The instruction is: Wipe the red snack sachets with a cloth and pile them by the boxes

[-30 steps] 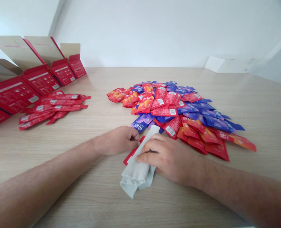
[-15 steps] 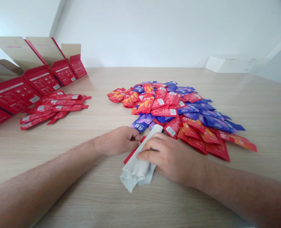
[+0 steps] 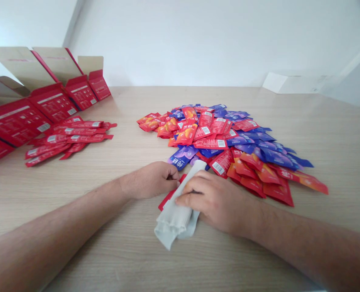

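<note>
My right hand [image 3: 212,200] is closed round a long white bundle [image 3: 180,211], which looks ribbed at its near end and has a thin translucent wrap hanging loose there. Beneath this bundle a flat red packet [image 3: 167,198] lies slanted on the table, mostly covered. The curled fingers of my left hand [image 3: 155,179] pinch the upper left edge of that red packet; their tips are partly hidden. Just beyond both hands spreads a heap of red-orange packets [image 3: 210,142] and purple-blue packets [image 3: 181,156], some with barcodes facing up.
On the left, a smaller pile of slim red packets [image 3: 73,136] lies before a row of open red boxes [image 3: 50,101] with raised flaps. A white box [image 3: 285,83] stands at the back right against the wall. All rest on a light wooden table [image 3: 121,251].
The white bundle has tilted slightly, its near end showing more of the ribbed edge. Both hands stay almost where they were.
</note>
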{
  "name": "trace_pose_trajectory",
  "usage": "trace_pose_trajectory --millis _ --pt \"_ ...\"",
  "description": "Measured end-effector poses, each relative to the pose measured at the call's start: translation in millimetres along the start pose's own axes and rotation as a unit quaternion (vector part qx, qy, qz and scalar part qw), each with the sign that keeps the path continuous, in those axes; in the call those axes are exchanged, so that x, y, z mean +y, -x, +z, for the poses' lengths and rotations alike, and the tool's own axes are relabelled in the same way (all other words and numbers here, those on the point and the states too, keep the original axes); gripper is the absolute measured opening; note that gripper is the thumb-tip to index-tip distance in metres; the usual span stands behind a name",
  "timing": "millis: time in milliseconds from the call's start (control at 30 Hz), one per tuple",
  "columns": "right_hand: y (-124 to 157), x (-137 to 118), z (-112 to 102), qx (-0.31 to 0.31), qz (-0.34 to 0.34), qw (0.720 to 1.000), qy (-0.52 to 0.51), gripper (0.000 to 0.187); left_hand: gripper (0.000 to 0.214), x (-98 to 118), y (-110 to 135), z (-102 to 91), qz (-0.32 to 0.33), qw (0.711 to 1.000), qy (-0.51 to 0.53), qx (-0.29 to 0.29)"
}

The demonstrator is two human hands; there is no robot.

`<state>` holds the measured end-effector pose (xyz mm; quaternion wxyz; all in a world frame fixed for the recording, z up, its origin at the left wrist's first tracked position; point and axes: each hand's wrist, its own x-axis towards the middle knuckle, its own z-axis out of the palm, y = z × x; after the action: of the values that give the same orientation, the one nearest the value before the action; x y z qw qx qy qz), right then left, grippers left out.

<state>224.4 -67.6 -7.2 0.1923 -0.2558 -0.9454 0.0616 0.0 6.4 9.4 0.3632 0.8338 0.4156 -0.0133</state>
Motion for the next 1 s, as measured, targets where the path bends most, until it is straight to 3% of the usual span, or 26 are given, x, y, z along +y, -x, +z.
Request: trace_pose_trajectory --millis 67,267,400,600,733,1000 --pt "0.7 0.0 -1.0 0.004 0.026 1.000 0.003 0.026 0.017 0.2 0.3 0.3 0.001 1.000 0.000 0.003" --pt "-0.7 -1.5 -2.5 -0.015 -0.013 1.000 0.001 0.024 0.018 -0.9 -0.5 -0.1 -0.001 1.000 -0.005 -0.003" --pt "0.0 0.7 -1.6 0.002 0.024 1.000 0.003 0.025 0.017 -2.4 -0.4 1.3 0.000 1.000 -0.001 0.000" --pt "-0.3 0.2 -2.1 -0.020 -0.003 1.000 -0.002 0.024 0.018 -2.0 -0.6 0.3 0.003 1.000 -0.008 0.000" --pt "1.0 2.0 -0.3 -0.001 0.026 1.000 0.000 0.027 0.017 -2.4 -0.2 1.9 0.002 1.000 -0.003 -0.001" --pt "0.7 0.4 -1.8 -0.008 0.018 1.000 0.003 0.025 0.017 -2.0 0.2 1.6 0.007 1.000 -0.006 0.001"
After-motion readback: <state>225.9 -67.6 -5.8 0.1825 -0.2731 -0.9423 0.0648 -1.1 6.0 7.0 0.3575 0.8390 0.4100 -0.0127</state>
